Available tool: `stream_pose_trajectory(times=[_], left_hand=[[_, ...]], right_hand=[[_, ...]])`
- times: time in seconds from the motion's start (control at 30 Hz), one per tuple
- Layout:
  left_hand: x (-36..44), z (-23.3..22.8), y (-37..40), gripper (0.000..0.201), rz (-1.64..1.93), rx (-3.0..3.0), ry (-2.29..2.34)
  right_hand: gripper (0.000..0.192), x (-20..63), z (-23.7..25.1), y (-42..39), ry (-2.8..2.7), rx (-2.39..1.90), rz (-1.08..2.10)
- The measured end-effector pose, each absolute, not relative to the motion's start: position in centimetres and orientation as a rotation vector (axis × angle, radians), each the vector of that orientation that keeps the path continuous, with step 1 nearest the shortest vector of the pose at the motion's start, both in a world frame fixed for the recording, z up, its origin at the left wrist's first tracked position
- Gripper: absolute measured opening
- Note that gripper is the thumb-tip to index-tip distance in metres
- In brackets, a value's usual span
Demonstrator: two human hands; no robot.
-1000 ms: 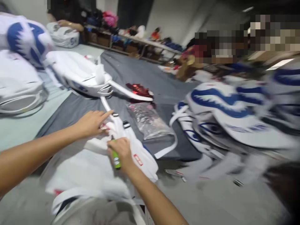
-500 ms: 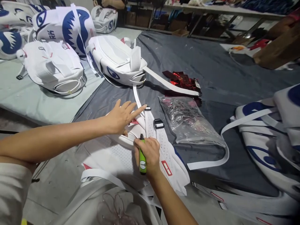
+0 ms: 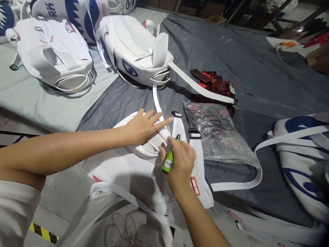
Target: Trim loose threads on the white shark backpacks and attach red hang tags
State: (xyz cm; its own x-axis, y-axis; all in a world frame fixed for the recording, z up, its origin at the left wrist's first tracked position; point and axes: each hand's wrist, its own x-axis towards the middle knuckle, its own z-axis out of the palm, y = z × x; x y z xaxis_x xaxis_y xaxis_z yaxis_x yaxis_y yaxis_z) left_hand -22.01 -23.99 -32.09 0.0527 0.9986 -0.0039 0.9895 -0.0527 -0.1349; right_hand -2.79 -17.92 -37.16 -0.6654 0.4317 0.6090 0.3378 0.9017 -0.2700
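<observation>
A white backpack (image 3: pixel 108 166) lies on its front before me, its perforated back panel facing up. My left hand (image 3: pixel 140 128) rests on its top end with the fingers spread, pressing the white fabric. My right hand (image 3: pixel 181 163) is closed around a slim green tool (image 3: pixel 168 161) with a dark tip; its exact kind is unclear. That tip points up and away, near the padded shoulder strap (image 3: pixel 178 127). A second strap, with a black buckle (image 3: pixel 194 133) and a red-framed patch (image 3: pixel 195 186), runs to the right of my right hand.
Beyond are two white backpacks (image 3: pixel 136 51) (image 3: pixel 53 51) with blue trim. A clear plastic bag (image 3: pixel 218 133) and dark red shiny packets (image 3: pixel 214 82) lie on the grey-covered table (image 3: pixel 246 89). More white-and-blue bags (image 3: pixel 300 164) and loose webbing (image 3: pixel 236 186) are at the right.
My right hand has moved up and right across the backpack, and the green tool has tilted to the right. My left hand stays spread on the fabric. The view has shifted.
</observation>
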Motion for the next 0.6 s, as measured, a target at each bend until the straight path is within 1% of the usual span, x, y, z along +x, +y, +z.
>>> stream_pose_trajectory(times=[0.07, 0.13, 0.23, 0.37, 0.43, 0.6], left_hand=[[-22.0, -32.2, -24.0, 0.091, 0.119, -2.152, -2.162], [-22.0, -32.4, -24.0, 0.098, 0.119, -2.07, -2.257], [-22.0, -32.6, -23.9, 0.108, 0.147, -2.026, -2.358], [-22.2, -32.8, -23.9, 0.102, 0.132, -2.027, -2.377], [-22.2, -32.9, -23.9, 0.105, 0.097, -2.051, -2.351], [-22.2, -33.2, -23.5, 0.113, 0.063, -2.148, -2.238]], right_hand=[[0.05, -3.9, -36.5, -17.0, -2.488, -0.689, 0.104], [0.058, -5.6, -36.3, -16.5, -2.646, -0.762, 0.081], [0.064, -7.9, -36.6, -16.4, -2.776, -0.829, 0.008], [0.067, -8.7, -36.6, -16.8, -2.855, -0.842, -0.036], [0.069, -8.3, -36.4, -16.9, -2.882, -0.837, -0.023], [0.064, -8.1, -36.4, -16.7, -2.89, -0.865, -0.018]])
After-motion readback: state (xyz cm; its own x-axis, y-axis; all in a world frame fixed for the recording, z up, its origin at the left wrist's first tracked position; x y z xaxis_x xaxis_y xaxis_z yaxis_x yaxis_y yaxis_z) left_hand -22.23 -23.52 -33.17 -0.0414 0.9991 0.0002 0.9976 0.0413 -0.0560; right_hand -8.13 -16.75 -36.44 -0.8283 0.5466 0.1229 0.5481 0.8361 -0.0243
